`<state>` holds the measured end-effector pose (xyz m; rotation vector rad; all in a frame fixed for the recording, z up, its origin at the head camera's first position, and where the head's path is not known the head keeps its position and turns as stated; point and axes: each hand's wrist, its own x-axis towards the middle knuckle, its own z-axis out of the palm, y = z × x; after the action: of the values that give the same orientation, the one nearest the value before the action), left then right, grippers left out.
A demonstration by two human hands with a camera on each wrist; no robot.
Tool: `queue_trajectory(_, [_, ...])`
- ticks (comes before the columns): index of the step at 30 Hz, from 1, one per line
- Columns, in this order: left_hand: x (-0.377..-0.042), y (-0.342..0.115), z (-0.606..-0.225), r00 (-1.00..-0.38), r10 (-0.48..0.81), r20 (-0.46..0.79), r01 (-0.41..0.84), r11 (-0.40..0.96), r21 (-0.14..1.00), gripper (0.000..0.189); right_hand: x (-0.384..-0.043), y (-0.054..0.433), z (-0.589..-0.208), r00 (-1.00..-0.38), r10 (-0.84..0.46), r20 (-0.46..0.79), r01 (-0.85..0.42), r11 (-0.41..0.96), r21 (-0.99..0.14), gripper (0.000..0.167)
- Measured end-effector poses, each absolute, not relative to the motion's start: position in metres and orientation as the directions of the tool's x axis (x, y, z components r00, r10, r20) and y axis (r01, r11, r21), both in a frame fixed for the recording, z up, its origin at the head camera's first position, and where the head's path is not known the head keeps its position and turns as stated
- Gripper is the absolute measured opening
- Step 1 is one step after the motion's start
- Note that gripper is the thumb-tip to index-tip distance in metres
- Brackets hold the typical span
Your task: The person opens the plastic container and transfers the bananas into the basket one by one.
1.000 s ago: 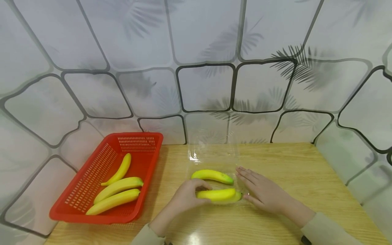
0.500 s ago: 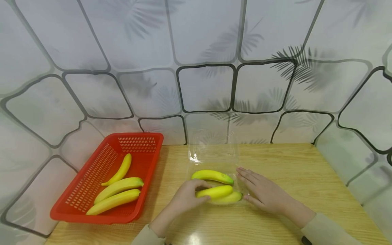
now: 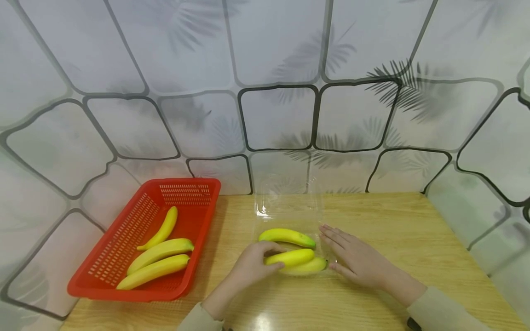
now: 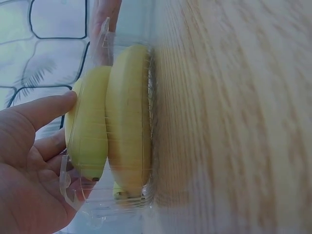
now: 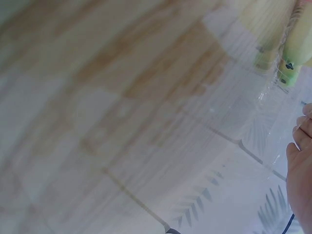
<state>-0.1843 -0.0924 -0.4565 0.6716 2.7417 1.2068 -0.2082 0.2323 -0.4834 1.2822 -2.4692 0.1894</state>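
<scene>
A clear plastic clamshell box [image 3: 290, 211] stands on the table with its lid raised at the back. Inside lie a rear banana [image 3: 287, 237] with a green tip and a front banana [image 3: 308, 266]. My left hand [image 3: 254, 264] holds another banana [image 3: 296, 258] by its left end, thumb in front and fingers behind. In the left wrist view that held banana [image 4: 92, 122] rests against the front banana [image 4: 127, 117], seen through the box wall. My right hand [image 3: 360, 257] lies with straight fingers along the box's right side.
A red plastic basket [image 3: 200, 239] stands at the left, with several bananas [image 3: 159, 257] in it. The wooden table [image 3: 385, 216] meets a patterned wall covering [image 3: 277, 119] at the back and sides.
The right end of the banana in my left hand has shifted slightly back and left, showing more of the front banana. My right hand has stayed in place.
</scene>
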Motion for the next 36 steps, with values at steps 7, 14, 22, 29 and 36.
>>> queue_trajectory(7, [-0.1849, -0.0925, -0.4576, -0.904, 0.411, 0.114, 0.357, 0.584, 0.729, 0.029, -0.2091, 0.2324, -0.4822, -0.52, -0.77, 0.371, -0.815, 0.577, 0.054, 0.068])
queue_trajectory(14, [-0.1838, -0.0919, -0.4556, -0.911, 0.398, 0.106, 0.337, 0.573, 0.747, 0.028, -0.2093, 0.2326, -0.483, -0.515, -0.77, 0.377, -0.817, 0.573, 0.056, 0.068])
queue_trajectory(22, [-0.1836, -0.0915, -0.4556, -0.913, 0.39, 0.115, 0.334, 0.557, 0.76, 0.03, -0.2089, 0.2329, -0.4831, -0.509, -0.771, 0.382, -0.816, 0.574, 0.07, 0.069])
queue_trajectory(29, [-0.1829, -0.092, -0.4551, -0.919, 0.374, 0.122, 0.325, 0.547, 0.771, 0.029, -0.2084, 0.2326, -0.4833, -0.521, -0.768, 0.373, -0.812, 0.581, 0.06, 0.069])
queue_trajectory(36, [-0.1808, -0.0926, -0.4507, -0.928, 0.351, 0.121, 0.311, 0.556, 0.771, 0.027, -0.209, 0.233, -0.484, -0.527, -0.766, 0.368, -0.811, 0.583, 0.055, 0.068])
